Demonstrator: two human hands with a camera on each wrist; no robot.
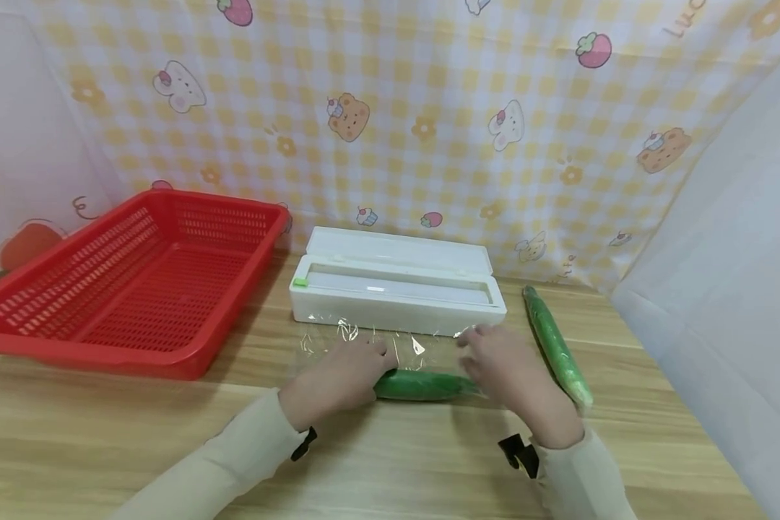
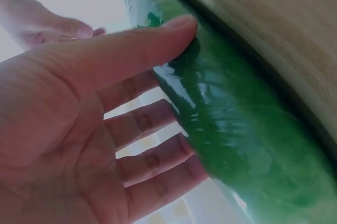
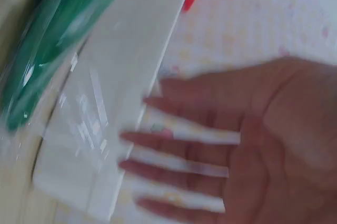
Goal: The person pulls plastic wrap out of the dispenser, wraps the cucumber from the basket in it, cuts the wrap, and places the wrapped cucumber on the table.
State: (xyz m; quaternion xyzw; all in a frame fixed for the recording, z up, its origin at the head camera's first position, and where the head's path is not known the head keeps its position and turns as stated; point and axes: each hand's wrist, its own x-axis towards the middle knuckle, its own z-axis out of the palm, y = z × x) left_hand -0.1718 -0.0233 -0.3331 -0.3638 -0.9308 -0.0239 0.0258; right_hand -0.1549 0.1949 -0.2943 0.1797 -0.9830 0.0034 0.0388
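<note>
A green cucumber lies crosswise on a sheet of clear cling film in front of the white film dispenser box. My left hand rests at its left end. In the left wrist view that left hand is flat, with straight fingers and the thumb tip touching the film-covered cucumber. My right hand hovers over the right end. The right wrist view shows the right hand with fingers spread, holding nothing, near the dispenser box and the cucumber.
A second cucumber, wrapped in film, lies at an angle to the right of the box. A red plastic basket stands at the left on the wooden table. A patterned cloth backs the table and white panels close both sides.
</note>
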